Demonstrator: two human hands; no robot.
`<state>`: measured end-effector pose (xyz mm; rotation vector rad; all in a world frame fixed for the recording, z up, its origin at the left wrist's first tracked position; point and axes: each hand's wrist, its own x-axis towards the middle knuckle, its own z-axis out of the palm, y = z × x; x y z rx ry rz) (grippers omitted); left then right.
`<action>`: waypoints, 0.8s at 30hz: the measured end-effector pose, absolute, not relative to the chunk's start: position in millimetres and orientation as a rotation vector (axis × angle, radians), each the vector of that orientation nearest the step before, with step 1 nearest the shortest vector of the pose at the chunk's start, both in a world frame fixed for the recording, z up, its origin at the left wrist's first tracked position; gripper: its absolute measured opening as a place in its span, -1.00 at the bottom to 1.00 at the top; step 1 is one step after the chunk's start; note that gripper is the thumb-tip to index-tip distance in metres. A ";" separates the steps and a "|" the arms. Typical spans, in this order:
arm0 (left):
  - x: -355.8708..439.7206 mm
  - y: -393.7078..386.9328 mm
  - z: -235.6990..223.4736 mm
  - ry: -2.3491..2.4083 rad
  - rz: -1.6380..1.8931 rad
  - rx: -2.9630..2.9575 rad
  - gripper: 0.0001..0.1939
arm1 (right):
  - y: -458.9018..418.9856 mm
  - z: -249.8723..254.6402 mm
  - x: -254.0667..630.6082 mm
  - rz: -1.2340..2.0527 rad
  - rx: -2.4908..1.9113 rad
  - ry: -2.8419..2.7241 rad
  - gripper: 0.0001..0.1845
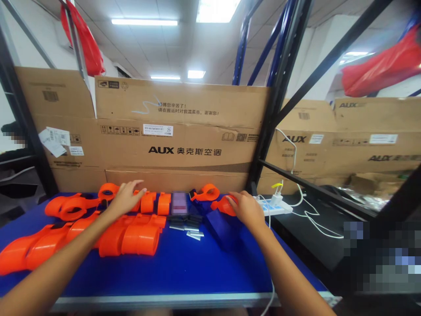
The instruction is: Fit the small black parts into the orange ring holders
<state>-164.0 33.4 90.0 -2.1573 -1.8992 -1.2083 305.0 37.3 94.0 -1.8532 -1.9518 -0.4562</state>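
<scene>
My left hand (126, 197) is over the back of a row of orange tape dispensers (140, 239), fingers stretched out and holding nothing that I can see. More dispensers lie behind and beside it, one with a round ring (74, 208) facing up. On the right, my right hand (248, 210) has its fingers closed over another orange tape dispenser (225, 205), partly hidden by the hand. Close by it lies a dark blue box (219, 226). Small black pieces (189, 219) and thin silver metal strips (194, 235) lie between my hands. A separate orange dispenser (208, 192) is farther back.
A blue-topped table (184, 274) carries everything. Cardboard panels (184, 160) stand along its back edge. A white power strip (276, 207) with cables lies at the right, beside a black rack post (274, 101). One cable (272, 285) hangs over the front edge.
</scene>
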 end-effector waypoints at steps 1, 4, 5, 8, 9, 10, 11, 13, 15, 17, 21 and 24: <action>-150.5 26.1 95.6 -1.783 -1.271 -2.206 -0.50 | 36.9 95.3 304.5 -0.494 -1.835 -1.932 -0.58; -101.6 0.6 106.6 -1.532 -1.414 -2.413 -0.61 | 33.2 101.5 300.3 -0.594 -1.746 -1.851 -0.57; -84.0 -7.7 106.7 -1.491 -1.472 -2.477 -0.64 | 30.8 104.5 297.6 -0.624 -1.701 -1.814 -0.57; -32.5 -25.4 93.5 -1.519 -1.771 -2.693 -0.64 | 19.0 116.1 283.5 -0.672 -1.508 -1.712 -0.57; -16.7 -27.8 85.6 -1.560 -1.935 -2.740 -0.61 | 13.6 120.2 276.2 -0.662 -1.432 -1.687 -0.57; -2.1 -28.3 76.9 -1.592 -2.146 -2.742 -0.56 | 7.6 123.8 267.5 -0.639 -1.360 -1.657 -0.57; 11.2 -27.3 68.2 -1.631 -2.367 -2.709 -0.51 | 1.2 126.4 257.7 -0.604 -1.295 -1.638 -0.57; 33.4 -21.6 53.7 -1.719 -2.834 -2.537 -0.41 | -12.0 127.3 236.4 -0.503 -1.174 -1.648 -0.57; 48.9 -13.8 45.7 -1.675 -3.252 -2.399 -0.39 | -24.4 121.3 216.6 -0.392 -1.098 -1.716 -0.58; 57.7 -6.2 42.9 -1.516 -3.633 -2.241 -0.38 | -33.8 109.8 202.1 -0.279 -1.011 -1.819 -0.57; 58.2 5.5 36.6 -1.346 -3.959 -1.683 -0.47 | -34.0 84.8 190.1 0.009 -0.774 -1.938 -0.61; 50.6 10.8 24.7 -1.439 -3.838 -1.498 -0.53 | -15.4 72.0 185.5 0.213 -0.837 -1.706 -0.66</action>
